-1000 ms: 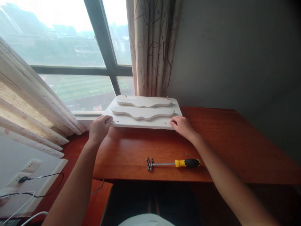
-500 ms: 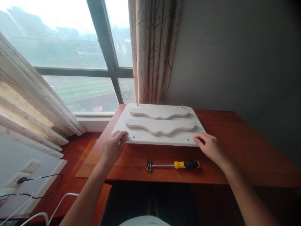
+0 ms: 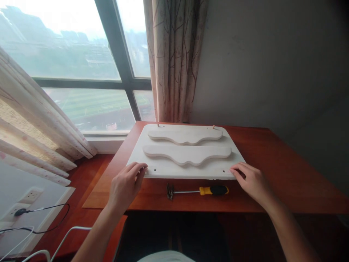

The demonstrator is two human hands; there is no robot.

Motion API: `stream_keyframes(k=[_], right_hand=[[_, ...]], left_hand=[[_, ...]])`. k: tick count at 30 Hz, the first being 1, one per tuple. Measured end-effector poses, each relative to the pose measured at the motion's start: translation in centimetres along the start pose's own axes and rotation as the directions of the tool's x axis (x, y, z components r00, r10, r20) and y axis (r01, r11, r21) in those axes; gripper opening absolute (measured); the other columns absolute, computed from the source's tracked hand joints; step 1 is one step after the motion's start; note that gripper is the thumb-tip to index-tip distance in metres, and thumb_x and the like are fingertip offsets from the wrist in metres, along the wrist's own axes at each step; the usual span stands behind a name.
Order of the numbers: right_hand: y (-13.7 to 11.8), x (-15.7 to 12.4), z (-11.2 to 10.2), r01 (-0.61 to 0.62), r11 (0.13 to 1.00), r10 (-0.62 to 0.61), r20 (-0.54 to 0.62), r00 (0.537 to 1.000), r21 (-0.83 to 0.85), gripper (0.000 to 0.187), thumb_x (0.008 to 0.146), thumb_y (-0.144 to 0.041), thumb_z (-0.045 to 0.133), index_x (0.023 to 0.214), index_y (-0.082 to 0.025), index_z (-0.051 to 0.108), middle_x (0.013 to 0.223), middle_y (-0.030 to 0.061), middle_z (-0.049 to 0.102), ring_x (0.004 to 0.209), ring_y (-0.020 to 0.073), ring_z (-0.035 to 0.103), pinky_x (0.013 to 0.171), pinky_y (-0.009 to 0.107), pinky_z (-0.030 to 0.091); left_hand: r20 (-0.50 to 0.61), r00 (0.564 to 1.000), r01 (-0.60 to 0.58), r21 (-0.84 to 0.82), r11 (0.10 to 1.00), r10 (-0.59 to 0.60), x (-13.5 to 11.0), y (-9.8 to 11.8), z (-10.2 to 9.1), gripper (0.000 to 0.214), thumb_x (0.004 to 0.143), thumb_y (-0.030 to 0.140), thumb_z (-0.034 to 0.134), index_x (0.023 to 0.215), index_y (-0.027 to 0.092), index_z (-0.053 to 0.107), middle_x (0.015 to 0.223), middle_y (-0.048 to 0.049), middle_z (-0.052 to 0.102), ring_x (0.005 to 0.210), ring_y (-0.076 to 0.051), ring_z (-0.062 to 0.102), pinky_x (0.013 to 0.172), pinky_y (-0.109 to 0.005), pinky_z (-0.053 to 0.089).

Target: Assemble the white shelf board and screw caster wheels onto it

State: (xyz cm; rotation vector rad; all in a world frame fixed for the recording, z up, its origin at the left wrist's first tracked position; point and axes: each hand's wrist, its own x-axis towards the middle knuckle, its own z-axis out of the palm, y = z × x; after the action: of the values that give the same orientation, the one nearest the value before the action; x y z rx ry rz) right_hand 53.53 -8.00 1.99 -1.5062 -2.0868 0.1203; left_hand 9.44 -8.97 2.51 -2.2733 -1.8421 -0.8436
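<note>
A white board (image 3: pixel 188 172) with rounded corners lies on the table, its near edge towards me. My left hand (image 3: pixel 129 182) is closed at its near left corner, next to a dark hole. At the near right corner my right hand (image 3: pixel 251 180) is closed in the same way. Whatever sits right between the fingertips is hidden. Two white wavy-edged panels, the farther one (image 3: pixel 185 136) and the nearer one (image 3: pixel 187 154), rest on the board. A wooden dowel (image 3: pixel 213 127) stands upright at the far right corner, and a second dowel (image 3: pixel 158 124) at the far left.
In front of the board, a yellow and black screwdriver (image 3: pixel 214 190) lies on the brown table (image 3: pixel 283 174), its tip by several small metal screws (image 3: pixel 169 191). A curtain (image 3: pixel 177 65) and window are behind. Cables (image 3: pixel 65 213) run at lower left.
The white board has come closer to me together with both hands, carrying the two panels on it. Its near edge now sits closer to the screwdriver. The view has shifted slightly.
</note>
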Motion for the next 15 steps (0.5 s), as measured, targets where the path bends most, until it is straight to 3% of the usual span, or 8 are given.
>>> stream_keyframes(k=[15], right_hand=[[-0.3, -1.6, -0.8, -0.031, 0.999, 0.029, 0.045, 0.999, 0.036, 0.022, 0.100, -0.033, 0.049, 0.085, -0.027, 0.064, 0.086, 0.0042, 0.072, 0.077, 0.0230, 0.068, 0.070, 0.035, 0.052]], left_hand=[[0.002, 1.000, 0.003, -0.045, 0.999, -0.003, -1.4, 0.2, -0.8, 0.024, 0.101, 0.039, 0.050, 0.101, 0.025, 0.069, 0.097, -0.0011, 0.076, 0.064, -0.014, 0.066, 0.061, -0.024, 0.048]])
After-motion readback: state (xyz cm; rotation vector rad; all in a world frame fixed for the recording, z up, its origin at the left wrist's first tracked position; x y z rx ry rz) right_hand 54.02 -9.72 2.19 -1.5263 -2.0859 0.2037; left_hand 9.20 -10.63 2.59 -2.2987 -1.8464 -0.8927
